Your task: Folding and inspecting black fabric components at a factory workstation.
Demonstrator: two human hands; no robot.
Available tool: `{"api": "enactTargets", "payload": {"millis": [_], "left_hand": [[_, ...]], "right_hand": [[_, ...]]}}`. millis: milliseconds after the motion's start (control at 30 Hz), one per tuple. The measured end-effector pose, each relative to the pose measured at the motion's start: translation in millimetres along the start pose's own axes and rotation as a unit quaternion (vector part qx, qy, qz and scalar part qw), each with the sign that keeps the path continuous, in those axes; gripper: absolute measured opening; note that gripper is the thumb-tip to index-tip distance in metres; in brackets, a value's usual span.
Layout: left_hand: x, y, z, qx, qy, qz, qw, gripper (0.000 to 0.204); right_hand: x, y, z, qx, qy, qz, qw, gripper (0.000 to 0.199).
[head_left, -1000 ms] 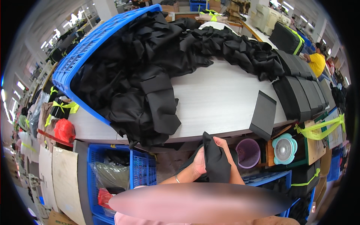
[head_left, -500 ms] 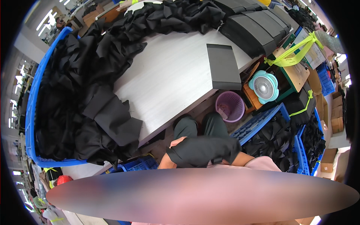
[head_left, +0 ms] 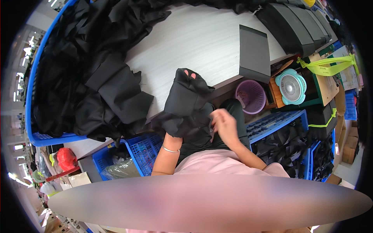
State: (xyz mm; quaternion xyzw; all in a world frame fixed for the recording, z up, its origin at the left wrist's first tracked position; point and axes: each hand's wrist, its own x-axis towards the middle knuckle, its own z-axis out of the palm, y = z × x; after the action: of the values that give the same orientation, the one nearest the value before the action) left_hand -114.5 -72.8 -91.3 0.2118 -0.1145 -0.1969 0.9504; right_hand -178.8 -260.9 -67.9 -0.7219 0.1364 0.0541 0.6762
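My left hand (head_left: 193, 76) is mostly inside a black fabric piece (head_left: 184, 97) that wraps it down to the wrist. Two fingertips show at its upper end, gripping the cloth, above the near edge of the white table. My right hand (head_left: 225, 126) is over my lap, just right of the fabric and apart from its upper part. Its fingers look curled but are smeared by motion, so whether they hold anything is unclear. A large heap of similar black fabric pieces (head_left: 116, 93) spills from a blue crate (head_left: 29, 97) onto the table at the left.
A black-grey folded panel (head_left: 254, 52) lies on the white table (head_left: 186, 42), near stacked dark bundles (head_left: 291, 31). Right of my knees stand a purple basket (head_left: 250, 97), a turquoise fan (head_left: 292, 86) and a blue crate of black pieces (head_left: 278, 124). Another blue crate (head_left: 145, 153) is low left.
The fabric has risen from my lap toward the table, now around my left hand. My right hand has come out from behind the fabric. The view has shifted.
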Motion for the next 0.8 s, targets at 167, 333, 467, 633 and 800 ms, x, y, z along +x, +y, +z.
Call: {"api": "enactTargets", "payload": {"millis": [167, 333, 467, 633, 800], "left_hand": [[6, -6, 39, 0.299, -0.014, -0.001, 0.954, 0.060], [-15, -19, 52, 0.494, -0.026, -0.029, 0.869, 0.059], [-20, 15, 25, 0.469, 0.033, -0.033, 0.882, 0.058], [-5, 60, -7, 0.448, 0.096, -0.003, 0.889, 0.056], [-7, 55, 12, 0.589, 0.119, 0.025, 0.799, 0.056]], "right_hand": [[23, -56, -14, -0.183, 0.162, -0.341, 0.908, 0.016], [49, -46, 1, -0.182, 0.039, -0.279, 0.942, 0.015], [48, -46, -32, 0.313, -0.184, -0.137, 0.922, 0.013], [52, -66, -81, 0.371, -0.111, -0.192, 0.902, 0.019], [28, -61, -32, 0.003, 0.031, -0.200, 0.979, 0.025]]}}
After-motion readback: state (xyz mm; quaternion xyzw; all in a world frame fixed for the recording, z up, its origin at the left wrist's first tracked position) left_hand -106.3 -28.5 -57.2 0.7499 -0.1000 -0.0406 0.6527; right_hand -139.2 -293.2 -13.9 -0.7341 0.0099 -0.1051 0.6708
